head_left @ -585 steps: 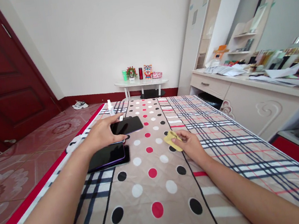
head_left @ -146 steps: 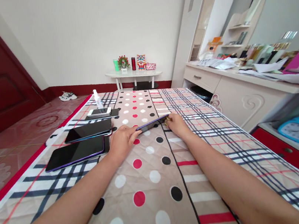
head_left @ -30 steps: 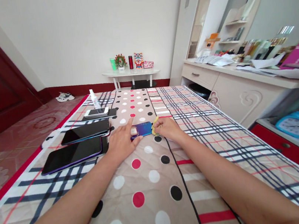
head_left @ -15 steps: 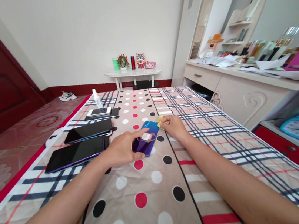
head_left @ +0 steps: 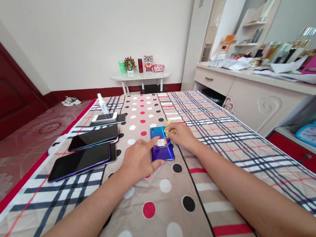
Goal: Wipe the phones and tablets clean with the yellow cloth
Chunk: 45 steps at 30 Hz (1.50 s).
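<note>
A wide bed [head_left: 238, 138] fills the room's middle, its quilt dotted down the centre and plaid toward both long edges, with red-brown floor tiles to the left and a cream dresser [head_left: 250, 100] along the right wall. A small white side table [head_left: 140, 77] stands against the far wall beyond the bed's far edge.

Both forearms stretch out over the dotted strip. The left hand [head_left: 139, 161] lies palm down, fingers spread loose, its fingertips pressing the left edge of a blue phone [head_left: 162, 151] that lies back-up at the bed's centre. The right hand [head_left: 182, 135] sits just beside the phone's far right corner, its grip pinched shut around a yellow cloth [head_left: 169, 128] that touches the phone.

Along the bed's left edge lie two large dark phones [head_left: 81, 161], screens up, side by side. Farther toward the far left corner rests a white phone [head_left: 104, 117], with a small spray bottle [head_left: 102, 104] upright behind it.
</note>
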{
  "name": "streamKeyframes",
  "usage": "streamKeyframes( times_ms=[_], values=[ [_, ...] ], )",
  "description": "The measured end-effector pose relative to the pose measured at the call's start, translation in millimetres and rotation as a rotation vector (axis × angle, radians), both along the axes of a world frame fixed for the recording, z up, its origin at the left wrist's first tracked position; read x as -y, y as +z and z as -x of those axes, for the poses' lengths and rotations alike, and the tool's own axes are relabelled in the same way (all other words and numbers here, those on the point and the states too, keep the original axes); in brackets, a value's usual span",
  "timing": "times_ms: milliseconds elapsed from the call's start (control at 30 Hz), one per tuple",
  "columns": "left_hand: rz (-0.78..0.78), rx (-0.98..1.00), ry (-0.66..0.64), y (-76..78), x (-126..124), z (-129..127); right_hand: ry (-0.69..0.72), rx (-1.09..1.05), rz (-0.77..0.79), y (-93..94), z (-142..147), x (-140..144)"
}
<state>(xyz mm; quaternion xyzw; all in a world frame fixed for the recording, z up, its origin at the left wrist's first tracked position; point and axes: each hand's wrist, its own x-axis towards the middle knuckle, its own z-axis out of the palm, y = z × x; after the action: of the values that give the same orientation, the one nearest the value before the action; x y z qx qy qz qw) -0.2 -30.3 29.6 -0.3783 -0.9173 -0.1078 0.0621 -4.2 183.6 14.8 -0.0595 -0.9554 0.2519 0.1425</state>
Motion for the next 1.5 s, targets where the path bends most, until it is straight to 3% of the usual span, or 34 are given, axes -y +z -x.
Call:
streamKeyframes(
  times_ms=[300, 433, 567, 733, 867, 1133, 1233, 1367, 1500],
  values=[
    [0.004, -0.041, 0.015, -4.1, -3.4, 1.9, 0.019, 0.098, -0.104, 15.0, -8.0, 11.3],
    [-0.017, -0.002, 0.033, -4.2, -3.6, 2.7, 0.043, 0.176, -0.235, 29.1, -18.3, 24.3],
    [-0.085, 0.038, 0.04, -7.6, -1.0, 7.7, 0.158, 0.212, -0.357, 41.0, -34.8, 47.6],
    [-0.247, 0.167, -0.054, -17.6, 5.2, 23.4, 0.321, 0.176, -0.424, 44.9, -50.7, 75.1],
    [-0.325, 0.247, -0.12, -20.9, 7.8, 30.8, 0.287, 0.15, -0.407, 38.3, -41.6, 68.5],
    [-0.354, 0.249, -0.148, -22.1, 5.7, 32.8, 0.071, -0.138, -0.314, 1.4, 8.6, 5.4],
    [-0.364, 0.259, -0.159, -22.6, 5.1, 33.6, 0.144, -0.183, -0.238, -5.9, 12.3, 5.9],
    [-0.376, 0.288, -0.155, -22.9, 4.3, 34.0, 0.352, -0.208, -0.158, -10.0, 2.7, 30.0],
    [-0.453, 0.34, -0.103, -24.9, 3.2, 34.3, 0.492, -0.267, -0.146, -12.5, 2.7, 35.7]
  ],
)
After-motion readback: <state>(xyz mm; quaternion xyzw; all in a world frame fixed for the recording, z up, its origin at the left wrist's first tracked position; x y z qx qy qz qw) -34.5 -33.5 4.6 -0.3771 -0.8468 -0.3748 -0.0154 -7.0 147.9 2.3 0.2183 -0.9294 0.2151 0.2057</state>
